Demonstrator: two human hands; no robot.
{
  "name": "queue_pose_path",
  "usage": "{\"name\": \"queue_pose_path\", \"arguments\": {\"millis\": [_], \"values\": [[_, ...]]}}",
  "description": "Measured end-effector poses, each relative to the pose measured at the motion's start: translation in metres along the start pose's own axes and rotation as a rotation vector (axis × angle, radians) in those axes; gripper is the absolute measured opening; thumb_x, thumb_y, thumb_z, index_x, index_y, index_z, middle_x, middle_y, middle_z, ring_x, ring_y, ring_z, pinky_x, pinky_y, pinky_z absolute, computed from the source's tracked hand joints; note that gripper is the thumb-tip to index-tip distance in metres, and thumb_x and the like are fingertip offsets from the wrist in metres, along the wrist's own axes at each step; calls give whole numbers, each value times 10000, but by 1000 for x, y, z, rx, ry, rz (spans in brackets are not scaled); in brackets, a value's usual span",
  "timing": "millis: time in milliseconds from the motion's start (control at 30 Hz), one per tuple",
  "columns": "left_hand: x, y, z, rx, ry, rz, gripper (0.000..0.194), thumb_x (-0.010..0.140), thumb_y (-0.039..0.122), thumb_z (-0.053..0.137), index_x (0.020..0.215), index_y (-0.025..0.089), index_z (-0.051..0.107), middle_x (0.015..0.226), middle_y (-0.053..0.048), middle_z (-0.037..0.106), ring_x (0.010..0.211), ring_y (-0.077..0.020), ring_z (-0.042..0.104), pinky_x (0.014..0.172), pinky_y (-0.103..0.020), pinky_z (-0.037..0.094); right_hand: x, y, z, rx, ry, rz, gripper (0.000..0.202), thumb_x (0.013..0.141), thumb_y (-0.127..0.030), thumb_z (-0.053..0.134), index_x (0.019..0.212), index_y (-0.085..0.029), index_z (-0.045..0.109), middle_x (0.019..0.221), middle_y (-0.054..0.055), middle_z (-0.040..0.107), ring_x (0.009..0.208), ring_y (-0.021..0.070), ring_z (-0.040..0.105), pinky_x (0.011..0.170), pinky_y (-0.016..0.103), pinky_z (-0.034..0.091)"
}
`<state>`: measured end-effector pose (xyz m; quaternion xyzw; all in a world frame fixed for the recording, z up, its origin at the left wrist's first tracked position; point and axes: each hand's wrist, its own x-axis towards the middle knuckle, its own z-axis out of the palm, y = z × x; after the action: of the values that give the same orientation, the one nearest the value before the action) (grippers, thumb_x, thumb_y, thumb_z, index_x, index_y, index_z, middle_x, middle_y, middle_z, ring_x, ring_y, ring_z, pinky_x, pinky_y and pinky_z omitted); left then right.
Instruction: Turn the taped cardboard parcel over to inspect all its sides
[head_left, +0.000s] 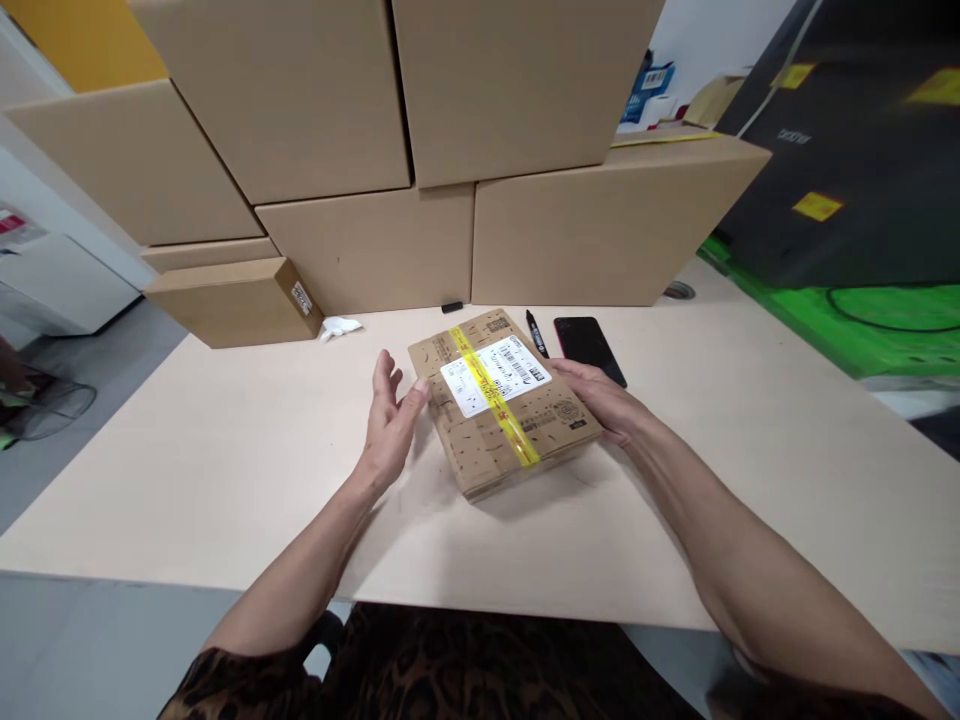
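Note:
A flat brown cardboard parcel [487, 430] with printed marks lies in front of me, turned at an angle. Yellow tape [491, 395] runs across its top, over a white shipping label [517, 368]. My left hand [391, 420] is open beside the parcel's left edge, fingers apart and thumb near or touching the side. On the right side, my right hand [600, 398] rests against the parcel's edge, its fingers partly hidden beside and behind it. Just beyond the parcel are a black marker [536, 335] and a dark phone [589, 345].
Large cardboard boxes [375, 250] are stacked along the back of the pale table [225, 480]. A smaller box [232, 300] stands at the back left by a crumpled white scrap [340, 328]. A small black object [451, 308] and a tape roll [679, 291] lie near the boxes.

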<state>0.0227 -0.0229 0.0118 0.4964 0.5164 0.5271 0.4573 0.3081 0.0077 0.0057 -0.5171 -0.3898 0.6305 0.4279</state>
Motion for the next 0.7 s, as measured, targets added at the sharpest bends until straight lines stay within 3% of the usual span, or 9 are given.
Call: {"name": "queue_pose_path", "arguments": {"millis": [100,167,233,333,433,567,700], "values": [[0,8,2,-92,-74,-288,1026,839,700,793,1666,274,361,1796,-177,304,1653,-437,305,1295,-642,347,-2,0,0,-97,-20,-34,567,641,-662,934,1012,-244,841,1074,82,862,1072,316,769,854,404,586],[0,12,2,-160,-192,-312,851,852,626,817,1568,269,528,1717,-146,469,1606,-446,394,1278,-655,368,-4,0,2,-124,-17,-84,591,686,-725,874,1043,-254,837,1133,85,853,1154,339,746,927,445,576],[0,12,0,-218,-249,-153,729,857,564,837,1501,308,610,1695,-87,512,1612,-421,390,1308,-631,338,-8,-2,4,-116,-23,-158,577,742,-744,823,1089,-282,830,1196,73,840,1205,343,729,990,485,566],[0,11,-4,-249,-218,185,696,884,554,821,1521,390,596,1733,-19,454,1667,-367,291,1362,-558,273,-15,-7,8,-32,-53,-324,514,817,-733,773,1162,-354,810,1297,35,810,1280,337,709,1058,520,557],[-2,12,-5,-242,-198,432,686,919,566,776,1553,410,565,1708,-4,479,1653,-348,327,1355,-513,317,-22,-10,11,50,-107,-500,437,886,-706,724,1210,-420,789,1375,-4,777,1375,334,664,1120,539,537],[-5,13,-3,-274,-201,510,676,928,573,758,1559,444,552,1690,11,506,1610,-343,409,1302,-501,420,-26,-11,14,96,-120,-609,438,895,-690,727,1246,-434,784,1404,-14,763,1427,330,632,1210,556,486],[-3,9,-4,-276,-130,450,644,951,706,665,1526,424,598,1722,5,466,1669,-352,300,1365,-532,304,-25,-11,15,122,-62,-611,412,889,-678,739,1207,-422,800,1355,-6,788,1391,333,658,1191,569,508]]}}
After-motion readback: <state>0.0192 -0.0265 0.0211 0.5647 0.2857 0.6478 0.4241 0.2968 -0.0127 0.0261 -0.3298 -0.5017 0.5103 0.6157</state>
